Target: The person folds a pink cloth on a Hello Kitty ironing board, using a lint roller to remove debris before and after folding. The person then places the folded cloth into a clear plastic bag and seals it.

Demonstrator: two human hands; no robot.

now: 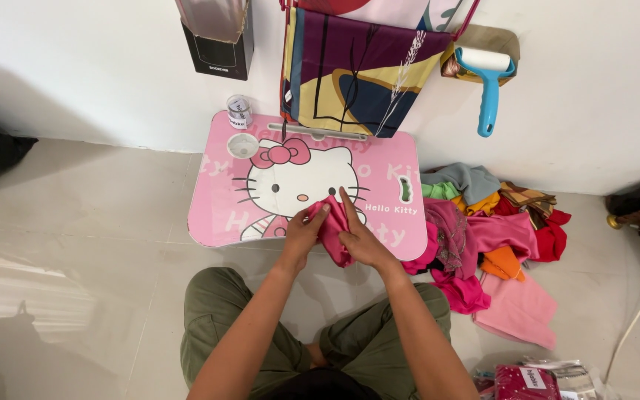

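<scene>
Two hands, one cloth in work. Left hand (303, 235) and right hand (361, 238) both grip a single bunched pink cloth (332, 228) between them, fingers closed around its folds; right index finger is stretched out, pointing away toward the wall. The cloth sits at the near edge of one small pink lap table (220, 192) with a cartoon cat print, partly hanging off the edge toward the person. Its long axis runs roughly near-to-far, top end tilted slightly left (hard to tell exact shape, it's crumpled). On the table's far left corner: one small clear cup (240, 110). One pile of mixed cloths (494, 233) lies on the floor just right of the table: pink, red, orange, green, grey pieces, too tangled to count. One blue-handled lint roller (487, 81) hangs on the wall. One patterned fabric (357, 67) hangs above the table.
</scene>
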